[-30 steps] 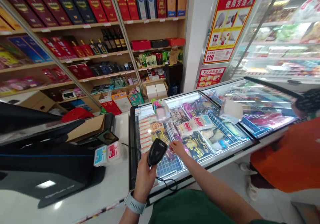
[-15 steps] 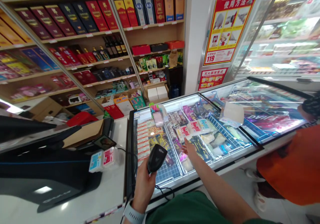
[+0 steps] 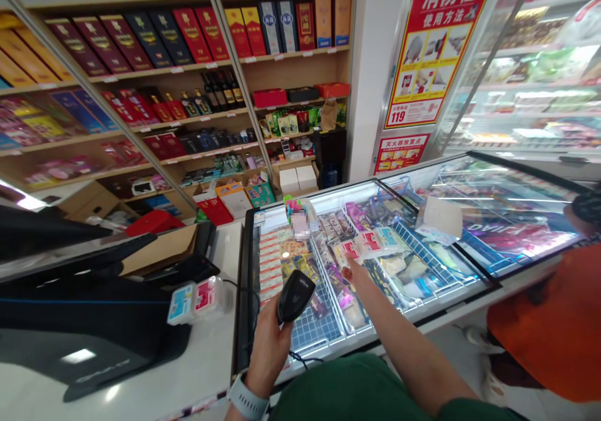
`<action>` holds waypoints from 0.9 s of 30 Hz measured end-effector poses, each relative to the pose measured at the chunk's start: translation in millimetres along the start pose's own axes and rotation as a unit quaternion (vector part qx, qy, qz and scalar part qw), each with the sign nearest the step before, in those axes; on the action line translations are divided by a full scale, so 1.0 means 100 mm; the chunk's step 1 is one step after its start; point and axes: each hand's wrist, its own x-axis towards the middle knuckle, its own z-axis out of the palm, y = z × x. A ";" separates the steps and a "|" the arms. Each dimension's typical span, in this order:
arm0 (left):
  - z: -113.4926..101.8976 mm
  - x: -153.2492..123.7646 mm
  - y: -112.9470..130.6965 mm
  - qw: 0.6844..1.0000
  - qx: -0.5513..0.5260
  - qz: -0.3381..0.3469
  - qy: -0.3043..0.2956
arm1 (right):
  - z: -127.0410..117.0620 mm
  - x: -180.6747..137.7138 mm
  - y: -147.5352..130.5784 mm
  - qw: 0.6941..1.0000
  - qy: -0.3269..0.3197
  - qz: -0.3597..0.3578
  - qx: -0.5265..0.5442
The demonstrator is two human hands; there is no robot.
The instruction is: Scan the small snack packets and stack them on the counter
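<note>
My left hand (image 3: 271, 339) is closed round the handle of a black barcode scanner (image 3: 295, 297), whose head points up and away over the freezer. A cable hangs below it. My right hand (image 3: 355, 275) reaches over the chest freezer (image 3: 323, 344) with its fingers curled in. Its fingertips are at the near edge of a clear plastic box with a red label (image 3: 349, 250); whether they grip it is hidden. Beside that box lie another red-labelled box (image 3: 370, 241) and a blue-labelled box (image 3: 389, 237).
Two similar boxes (image 3: 197, 299) sit on the white counter (image 3: 206, 361) at left, by a black checkout machine (image 3: 94, 339). An open carton (image 3: 440, 219) lies on the freezer. A person in orange (image 3: 547, 327) stands at right. Shelves of boxed bottles (image 3: 201, 36) line the back.
The fingers of my right hand, more spread before, are now curled in by the red-labelled box. My left hand keeps holding the scanner. The view has tipped slightly.
</note>
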 end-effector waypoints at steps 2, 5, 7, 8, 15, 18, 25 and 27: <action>-0.06 0.05 -0.01 1.000 -0.010 0.007 -0.007 | 0.01 0.03 0.02 0.995 0.048 0.068 0.051; -0.13 0.10 -0.04 1.000 -0.022 0.011 -0.005 | 0.03 0.05 0.02 0.985 0.085 0.113 0.099; -0.15 0.13 -0.07 1.000 -0.023 0.013 -0.006 | 0.03 0.05 0.03 0.981 0.098 0.123 0.110; -0.16 0.14 -0.09 1.000 -0.023 0.016 -0.008 | 0.03 0.04 0.03 0.981 0.103 0.125 0.112; -0.09 0.19 -0.21 0.999 -0.030 0.037 -0.022 | -0.02 -0.06 0.14 0.982 0.131 0.077 0.109; -0.08 0.20 -0.27 0.998 -0.027 0.042 -0.023 | -0.05 -0.10 0.18 0.984 0.130 0.044 0.115; -0.14 0.23 -0.45 0.999 -0.021 0.040 -0.028 | -0.09 -0.20 0.26 0.987 0.120 -0.005 0.106; -0.16 0.23 -0.45 0.999 -0.027 0.034 -0.032 | -0.08 -0.24 0.27 0.989 0.107 -0.018 0.105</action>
